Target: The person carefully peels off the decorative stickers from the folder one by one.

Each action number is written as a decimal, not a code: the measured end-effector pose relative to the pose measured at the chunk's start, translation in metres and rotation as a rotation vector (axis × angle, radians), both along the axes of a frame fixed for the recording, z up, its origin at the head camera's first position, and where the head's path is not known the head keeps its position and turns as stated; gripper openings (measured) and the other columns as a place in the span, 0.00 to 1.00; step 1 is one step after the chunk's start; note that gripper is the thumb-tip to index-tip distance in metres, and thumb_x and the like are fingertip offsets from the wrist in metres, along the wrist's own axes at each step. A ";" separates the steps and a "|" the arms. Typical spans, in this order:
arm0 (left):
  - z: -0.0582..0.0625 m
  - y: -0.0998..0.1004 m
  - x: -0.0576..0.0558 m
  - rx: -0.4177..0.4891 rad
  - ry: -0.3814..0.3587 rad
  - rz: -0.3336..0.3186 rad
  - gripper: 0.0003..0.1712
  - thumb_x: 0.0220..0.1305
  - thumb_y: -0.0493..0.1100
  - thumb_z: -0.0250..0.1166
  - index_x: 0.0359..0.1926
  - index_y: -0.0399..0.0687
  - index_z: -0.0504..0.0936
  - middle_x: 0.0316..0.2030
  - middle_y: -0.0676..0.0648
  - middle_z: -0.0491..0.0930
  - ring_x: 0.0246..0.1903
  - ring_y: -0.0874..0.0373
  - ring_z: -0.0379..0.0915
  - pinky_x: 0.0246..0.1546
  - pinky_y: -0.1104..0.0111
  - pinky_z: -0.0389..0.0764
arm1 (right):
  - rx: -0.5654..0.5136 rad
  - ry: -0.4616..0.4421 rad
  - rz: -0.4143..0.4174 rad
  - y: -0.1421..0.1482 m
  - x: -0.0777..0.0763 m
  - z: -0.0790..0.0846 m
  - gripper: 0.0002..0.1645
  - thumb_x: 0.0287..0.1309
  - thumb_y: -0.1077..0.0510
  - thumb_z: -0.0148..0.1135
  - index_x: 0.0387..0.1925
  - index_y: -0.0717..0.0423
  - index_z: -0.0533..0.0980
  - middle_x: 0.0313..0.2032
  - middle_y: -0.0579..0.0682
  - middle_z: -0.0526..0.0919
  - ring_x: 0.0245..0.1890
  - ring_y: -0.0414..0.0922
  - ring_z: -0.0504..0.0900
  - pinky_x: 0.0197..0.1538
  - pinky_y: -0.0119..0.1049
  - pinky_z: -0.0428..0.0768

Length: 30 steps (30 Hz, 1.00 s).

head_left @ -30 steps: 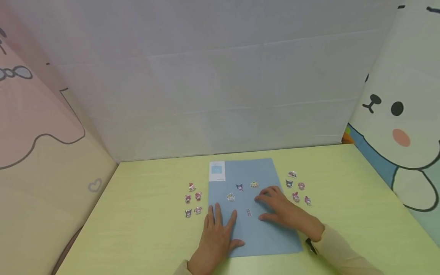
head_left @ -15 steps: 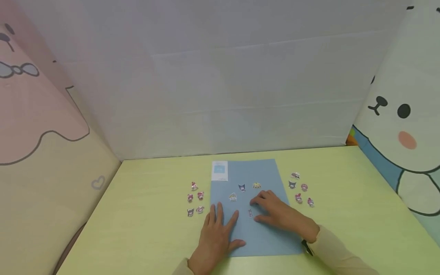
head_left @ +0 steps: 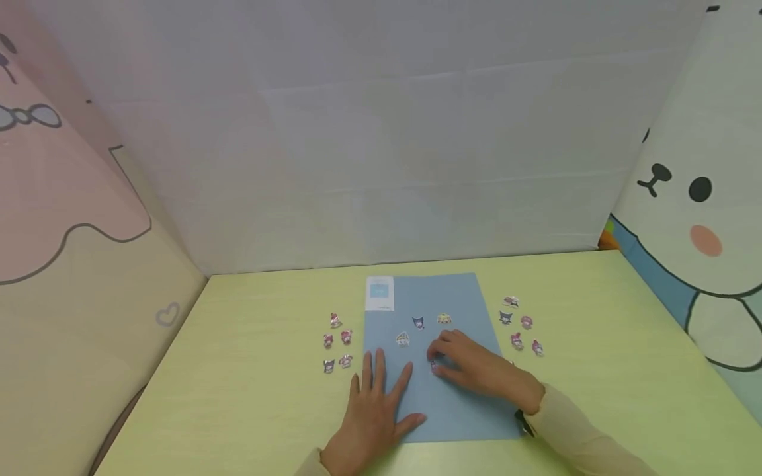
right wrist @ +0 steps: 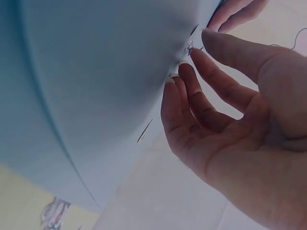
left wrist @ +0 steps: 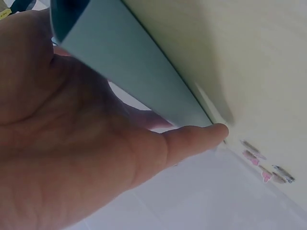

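Note:
A flat light-blue sheet (head_left: 458, 416) with a white label (head_left: 379, 303) at its far left corner lies on the table. My left hand (head_left: 372, 416) rests on its near left part with fingers spread. On the sheet are a white-and-yellow sticker (head_left: 403, 339), a dark-eared sticker (head_left: 419, 322) and a yellow sticker (head_left: 444, 318). My right hand (head_left: 476, 367) has its thumb and index finger at a small narrow sticker (right wrist: 190, 45), pinching at it near the middle of the sheet. Its other fingers are curled close beside. In the head view the fingers partly cover this sticker.
Several cartoon stickers (head_left: 346, 337) lie on the yellow table (head_left: 268, 396) left of the sheet. Several more stickers (head_left: 516, 341) lie to its right. A white curtain-like wall (head_left: 357, 165) stands behind the table, with printed panels at both sides.
My right hand has moved left and nearer to me, and its thumb and index finger have closed in on the narrow sticker. The left hand stays in place on the sheet.

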<state>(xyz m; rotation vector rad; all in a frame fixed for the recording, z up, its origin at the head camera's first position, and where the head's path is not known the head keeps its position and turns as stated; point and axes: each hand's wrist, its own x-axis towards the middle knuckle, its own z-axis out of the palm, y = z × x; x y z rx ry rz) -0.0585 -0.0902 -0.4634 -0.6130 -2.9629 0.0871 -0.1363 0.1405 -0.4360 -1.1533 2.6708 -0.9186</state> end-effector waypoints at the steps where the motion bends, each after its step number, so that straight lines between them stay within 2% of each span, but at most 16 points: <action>1: -0.002 0.000 0.000 0.010 0.005 -0.004 0.44 0.64 0.78 0.56 0.73 0.61 0.71 0.70 0.28 0.64 0.69 0.31 0.62 0.56 0.43 0.75 | -0.001 0.005 0.001 0.000 0.000 0.000 0.07 0.67 0.60 0.67 0.45 0.54 0.80 0.42 0.44 0.78 0.43 0.42 0.73 0.50 0.43 0.77; 5: 0.004 0.001 0.001 0.047 -0.049 -0.002 0.44 0.65 0.76 0.57 0.74 0.59 0.70 0.71 0.27 0.62 0.70 0.29 0.60 0.56 0.40 0.74 | -0.004 0.011 -0.006 -0.002 -0.001 -0.001 0.06 0.66 0.63 0.67 0.42 0.53 0.80 0.40 0.43 0.78 0.42 0.41 0.74 0.49 0.43 0.77; 9: 0.009 0.003 0.001 0.040 -0.097 0.012 0.44 0.66 0.75 0.57 0.75 0.59 0.69 0.72 0.27 0.60 0.71 0.29 0.58 0.57 0.39 0.73 | -0.010 0.012 -0.020 -0.004 -0.002 -0.002 0.06 0.64 0.65 0.67 0.40 0.53 0.79 0.37 0.41 0.79 0.40 0.39 0.74 0.49 0.43 0.78; 16: -0.004 0.000 0.000 0.052 -0.025 -0.006 0.44 0.66 0.76 0.55 0.74 0.59 0.70 0.71 0.26 0.62 0.70 0.28 0.60 0.55 0.39 0.75 | -0.024 0.029 -0.027 -0.006 -0.003 -0.004 0.08 0.63 0.68 0.66 0.36 0.52 0.78 0.33 0.40 0.78 0.37 0.38 0.74 0.46 0.41 0.78; 20: -0.006 -0.001 0.000 0.056 -0.034 -0.005 0.44 0.67 0.77 0.53 0.74 0.59 0.70 0.71 0.27 0.62 0.70 0.28 0.60 0.55 0.39 0.75 | -0.021 0.012 -0.043 -0.006 -0.004 -0.003 0.09 0.63 0.69 0.66 0.34 0.52 0.79 0.32 0.40 0.79 0.35 0.37 0.74 0.46 0.41 0.79; 23: -0.003 -0.001 0.001 0.053 -0.054 -0.004 0.44 0.67 0.77 0.52 0.74 0.58 0.70 0.72 0.27 0.61 0.70 0.28 0.59 0.55 0.39 0.75 | -0.025 -0.005 -0.053 -0.005 -0.004 -0.003 0.08 0.63 0.68 0.66 0.34 0.52 0.79 0.33 0.40 0.80 0.35 0.36 0.74 0.46 0.40 0.80; 30: 0.009 0.003 0.001 0.017 -0.080 0.006 0.45 0.65 0.76 0.56 0.74 0.59 0.70 0.71 0.26 0.62 0.70 0.28 0.59 0.55 0.39 0.75 | -0.080 -0.033 -0.077 0.008 -0.005 0.000 0.09 0.63 0.71 0.65 0.35 0.54 0.79 0.33 0.41 0.80 0.35 0.36 0.76 0.45 0.38 0.81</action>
